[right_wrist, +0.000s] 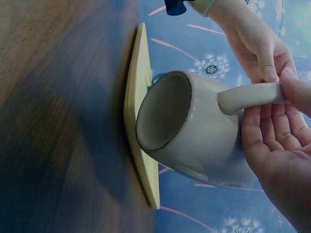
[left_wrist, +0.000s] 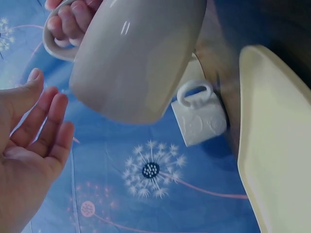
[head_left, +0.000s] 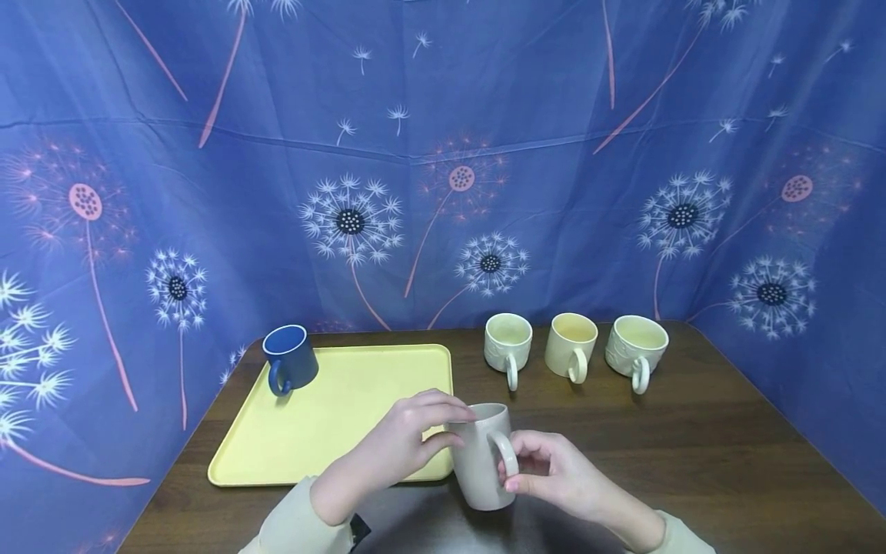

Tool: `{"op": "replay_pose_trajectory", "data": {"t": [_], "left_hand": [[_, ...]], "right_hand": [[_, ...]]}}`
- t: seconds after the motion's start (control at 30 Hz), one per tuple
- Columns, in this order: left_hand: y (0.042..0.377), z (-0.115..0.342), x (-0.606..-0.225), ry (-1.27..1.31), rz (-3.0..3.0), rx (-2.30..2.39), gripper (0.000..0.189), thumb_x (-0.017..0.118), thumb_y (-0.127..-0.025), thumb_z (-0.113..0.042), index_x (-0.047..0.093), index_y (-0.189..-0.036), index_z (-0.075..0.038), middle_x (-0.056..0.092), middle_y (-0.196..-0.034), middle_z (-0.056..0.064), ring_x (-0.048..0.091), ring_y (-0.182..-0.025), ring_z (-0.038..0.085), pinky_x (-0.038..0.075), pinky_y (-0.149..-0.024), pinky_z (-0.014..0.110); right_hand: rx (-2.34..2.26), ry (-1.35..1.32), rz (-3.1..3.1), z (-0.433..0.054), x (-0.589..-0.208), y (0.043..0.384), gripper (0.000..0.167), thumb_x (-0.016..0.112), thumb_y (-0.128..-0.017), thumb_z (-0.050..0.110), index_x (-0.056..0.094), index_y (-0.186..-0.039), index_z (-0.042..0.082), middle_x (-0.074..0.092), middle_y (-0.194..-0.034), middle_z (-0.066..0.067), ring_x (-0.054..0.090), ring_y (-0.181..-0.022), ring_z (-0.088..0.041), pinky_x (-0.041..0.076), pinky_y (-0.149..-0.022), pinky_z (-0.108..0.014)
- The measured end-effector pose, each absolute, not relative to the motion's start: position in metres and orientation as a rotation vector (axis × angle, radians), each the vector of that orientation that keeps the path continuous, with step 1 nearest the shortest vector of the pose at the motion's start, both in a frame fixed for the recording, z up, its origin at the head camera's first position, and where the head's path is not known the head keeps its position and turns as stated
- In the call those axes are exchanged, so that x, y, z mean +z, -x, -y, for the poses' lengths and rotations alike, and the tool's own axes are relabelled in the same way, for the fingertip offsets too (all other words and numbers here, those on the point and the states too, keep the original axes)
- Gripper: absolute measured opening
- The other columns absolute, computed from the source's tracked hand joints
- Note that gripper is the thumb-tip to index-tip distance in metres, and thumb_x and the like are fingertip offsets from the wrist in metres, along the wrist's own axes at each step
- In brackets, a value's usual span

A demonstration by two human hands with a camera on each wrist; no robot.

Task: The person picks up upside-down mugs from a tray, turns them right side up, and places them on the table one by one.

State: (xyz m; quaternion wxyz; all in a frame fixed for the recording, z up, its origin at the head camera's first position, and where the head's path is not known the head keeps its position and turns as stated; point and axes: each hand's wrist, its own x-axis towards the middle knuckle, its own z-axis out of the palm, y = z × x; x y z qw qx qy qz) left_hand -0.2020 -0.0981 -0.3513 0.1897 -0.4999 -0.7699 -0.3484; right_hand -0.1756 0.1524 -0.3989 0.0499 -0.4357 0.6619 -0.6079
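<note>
A light grey mug (head_left: 474, 473) is held up over the front of the table, right by the tray's near right corner. My right hand (head_left: 557, 471) grips its handle, thumb and fingers closing on it in the right wrist view. The mug's base (right_wrist: 164, 111) faces the tabletop there, with a gap between. My left hand (head_left: 415, 431) is beside the mug's rim on the left. In the left wrist view its loosely bent fingers (left_wrist: 48, 121) appear apart from the mug and hold nothing.
A yellow tray (head_left: 367, 423) lies on the left of the brown table (head_left: 657, 446), with a dark blue mug (head_left: 301, 369) at its back left corner. At the back right stand a pale embossed mug (head_left: 498, 355), a cream mug (head_left: 562, 355) and another pale embossed mug (head_left: 623, 358). Blue cloth hangs behind.
</note>
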Motion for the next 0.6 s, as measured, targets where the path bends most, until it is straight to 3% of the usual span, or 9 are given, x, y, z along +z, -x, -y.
{"op": "replay_pose_trajectory", "data": {"t": [0.23,0.6], "left_hand": [[0.215,0.116,-0.357,1.216,2.16,-0.984,0.032,0.077,-0.074,-0.006,0.068,-0.106,-0.009,0.068,-0.103,-0.001,0.062,-0.098,0.011,0.05,-0.085,0.021],[0.23,0.145,-0.369,0.851,2.224,-0.922,0.04,0.079,-0.074,-0.006,0.065,-0.111,-0.008,0.068,-0.098,-0.003,0.062,-0.089,0.01,0.051,-0.08,0.03]], "right_hand": [[-1.779,1.306,-2.199,-0.159,-0.406,0.179,0.022,0.067,-0.079,-0.009,0.06,-0.092,0.007,0.062,-0.086,-0.01,0.062,-0.084,-0.017,0.051,-0.078,-0.026],[-1.798,1.379,-2.306,-0.167,-0.416,0.185,0.028,0.066,-0.077,-0.013,0.059,-0.094,0.007,0.063,-0.088,-0.007,0.061,-0.085,-0.015,0.051,-0.081,-0.026]]}}
